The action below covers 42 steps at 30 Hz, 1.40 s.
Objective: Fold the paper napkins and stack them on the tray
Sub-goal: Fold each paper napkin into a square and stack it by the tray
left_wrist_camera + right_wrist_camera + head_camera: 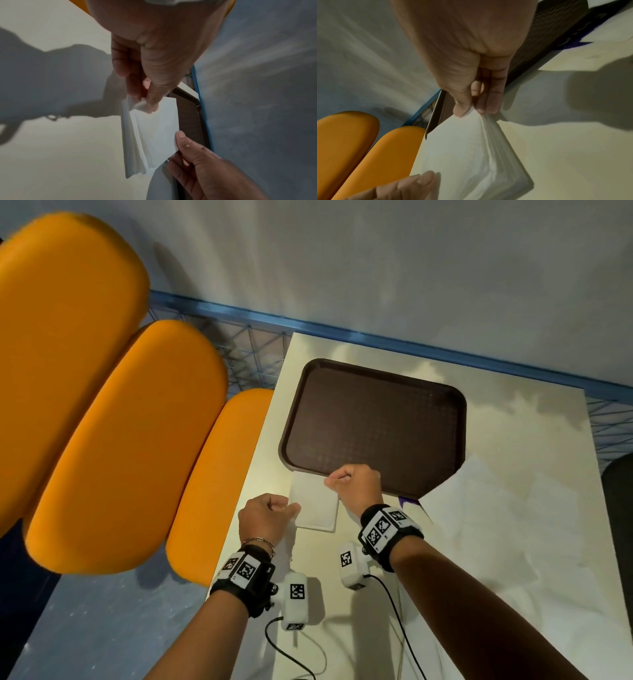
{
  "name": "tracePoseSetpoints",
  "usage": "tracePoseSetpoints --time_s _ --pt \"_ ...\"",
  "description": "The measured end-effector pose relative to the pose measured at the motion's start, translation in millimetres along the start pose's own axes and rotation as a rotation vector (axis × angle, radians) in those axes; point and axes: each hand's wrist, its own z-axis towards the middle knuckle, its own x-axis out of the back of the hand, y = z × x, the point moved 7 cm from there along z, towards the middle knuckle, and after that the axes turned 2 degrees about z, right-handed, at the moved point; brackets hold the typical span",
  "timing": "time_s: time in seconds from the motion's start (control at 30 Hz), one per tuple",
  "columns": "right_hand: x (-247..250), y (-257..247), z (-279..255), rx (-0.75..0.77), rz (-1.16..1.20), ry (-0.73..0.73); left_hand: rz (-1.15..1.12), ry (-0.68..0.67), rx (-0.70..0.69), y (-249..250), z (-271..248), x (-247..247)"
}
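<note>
Napkin (314,503), folded, pinched at opposite corners by left hand (263,517) and right hand (356,482), beside empty tray (373,419); risk: layers fanning apart if either pinch slackens.

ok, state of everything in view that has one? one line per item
folded napkin: multi-layered, pinched at two corners, near the tray's front edge
brown tray: flat on the table, nothing on it
left hand: pinches the napkin's near corner
right hand: pinches the far corner
unfolded napkins: spread flat right of the tray
</note>
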Motion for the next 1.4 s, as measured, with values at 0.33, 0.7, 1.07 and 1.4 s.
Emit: tracePoseSetpoints --time_s 0.33,0.7,1.07,1.4 --pt "17.1 -3.3 -22.1 0.099 -0.069 0.039 0.153 0.042 -0.009 3.0 2.9 -0.6" --pt "167.5 148.6 -79.1 -0.054 -0.377 0.152 0.113 0.068 -0.263 32.3 -79.8 -13.6" --pt "139.3 160.0 -81.5 -0.031 -0.45 -0.064 0.213 -0.318 -0.273 22.0 -161.1 -133.2" --pt "150.1 149.7 -76.0 0.14 -0.409 -0.017 0.278 -0.287 -0.212 4.7 -175.0 -175.2"
